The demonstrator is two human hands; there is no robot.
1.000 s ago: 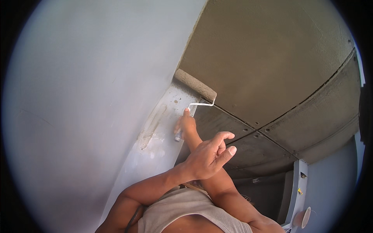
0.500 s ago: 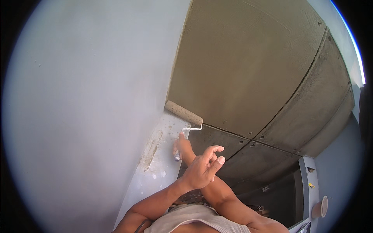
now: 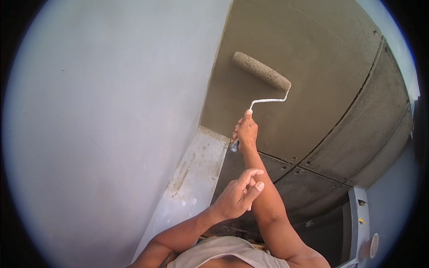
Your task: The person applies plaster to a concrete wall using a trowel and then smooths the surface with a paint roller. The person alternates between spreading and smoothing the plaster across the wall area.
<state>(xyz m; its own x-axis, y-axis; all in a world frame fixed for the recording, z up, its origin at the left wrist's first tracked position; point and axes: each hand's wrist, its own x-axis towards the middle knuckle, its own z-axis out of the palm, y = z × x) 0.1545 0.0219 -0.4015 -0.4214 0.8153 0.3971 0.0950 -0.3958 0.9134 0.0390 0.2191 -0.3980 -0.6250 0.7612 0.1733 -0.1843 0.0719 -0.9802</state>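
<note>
right grip [image 3: 247, 133] wraps handle [image 3: 234, 146]; roller [image 3: 262, 72] cylindrical, rough-surfaced

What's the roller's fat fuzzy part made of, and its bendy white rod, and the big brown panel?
Roller sleeve: probably fabric, matte and bumpy, with grey-brown coating.
Rod: likely metal, being thin yet sharply bent; white covers it.
Brown panel: perhaps cement-like, dull and faintly streaked; I can't be sure.

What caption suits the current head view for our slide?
Right grip holds a paint roller at a brown panel beside a pale wall; the left grip is empty.
</note>
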